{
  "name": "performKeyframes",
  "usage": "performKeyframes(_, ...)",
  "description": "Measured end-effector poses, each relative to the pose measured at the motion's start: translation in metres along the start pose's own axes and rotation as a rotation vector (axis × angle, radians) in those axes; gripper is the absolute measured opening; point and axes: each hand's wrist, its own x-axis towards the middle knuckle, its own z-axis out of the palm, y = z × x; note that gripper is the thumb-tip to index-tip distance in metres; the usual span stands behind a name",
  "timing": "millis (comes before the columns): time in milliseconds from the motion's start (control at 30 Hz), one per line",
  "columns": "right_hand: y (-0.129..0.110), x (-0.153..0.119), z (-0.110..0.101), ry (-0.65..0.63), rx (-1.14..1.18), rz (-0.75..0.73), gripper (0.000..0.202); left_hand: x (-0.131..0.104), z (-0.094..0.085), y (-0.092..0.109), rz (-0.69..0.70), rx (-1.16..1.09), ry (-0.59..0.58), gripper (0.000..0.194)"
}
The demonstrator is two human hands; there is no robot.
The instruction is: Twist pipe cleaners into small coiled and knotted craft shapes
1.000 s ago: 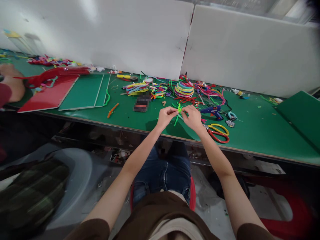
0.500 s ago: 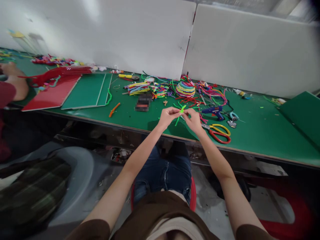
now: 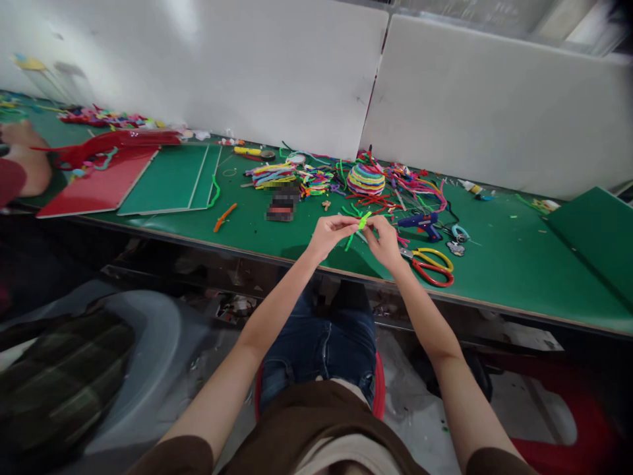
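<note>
Between my two hands, just above the green table, is a bright green pipe cleaner point(image 3: 364, 220), bent into a small bunched shape with a loose end slanting down. My left hand point(image 3: 330, 236) pinches it from the left with thumb and fingers. From the right, my right hand point(image 3: 382, 239) pinches the same piece. Scissors point(image 3: 432, 265) with one yellow and one red handle lie close to my right wrist. Behind that hand rests a blue glue gun point(image 3: 421, 225). Red and green pipe cleaners point(image 3: 372, 201) lie just beyond my fingertips.
A striped pipe-cleaner ball point(image 3: 366, 179) sits at the back beside bundles of coloured pipe cleaners point(image 3: 271, 175). Left of my hands are an orange twisted piece point(image 3: 225, 218) and green boards point(image 3: 168, 181). Another person's arm point(image 3: 27, 158) rests at far left. White panels point(image 3: 222, 72) border the back.
Both hands keep their pinch on the green pipe cleaner. Its bunched top has tilted slightly to the right, and the view has shifted a little.
</note>
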Motion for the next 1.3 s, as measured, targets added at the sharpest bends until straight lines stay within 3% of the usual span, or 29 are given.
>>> performKeyframes(233,-0.017,0.000,-0.002,0.089,-0.073,-0.013,0.011,-0.013,0.013,0.004,0.296,0.153,0.079,0.019)
performKeyframes(567,-0.017,0.001,-0.004,0.144,-0.057,-0.089,0.012,-0.013,0.024,0.000,0.354,0.159,0.136,0.019)
performKeyframes(767,-0.019,-0.003,-0.004,0.069,0.161,0.117,0.018,-0.014,0.024,0.003,0.422,0.241,0.097,0.015)
performKeyframes(967,-0.009,-0.012,0.003,-0.002,0.543,0.271,0.025,-0.018,0.025,0.013,0.514,0.423,0.050,0.008)
performKeyframes(1100,-0.008,-0.011,0.002,0.010,0.567,0.309,0.030,-0.017,0.026,0.012,0.413,0.362,0.056,0.014)
performKeyframes(1300,-0.025,-0.002,-0.007,0.203,0.250,0.256,0.023,-0.009,0.021,-0.001,0.061,-0.093,0.119,0.034)
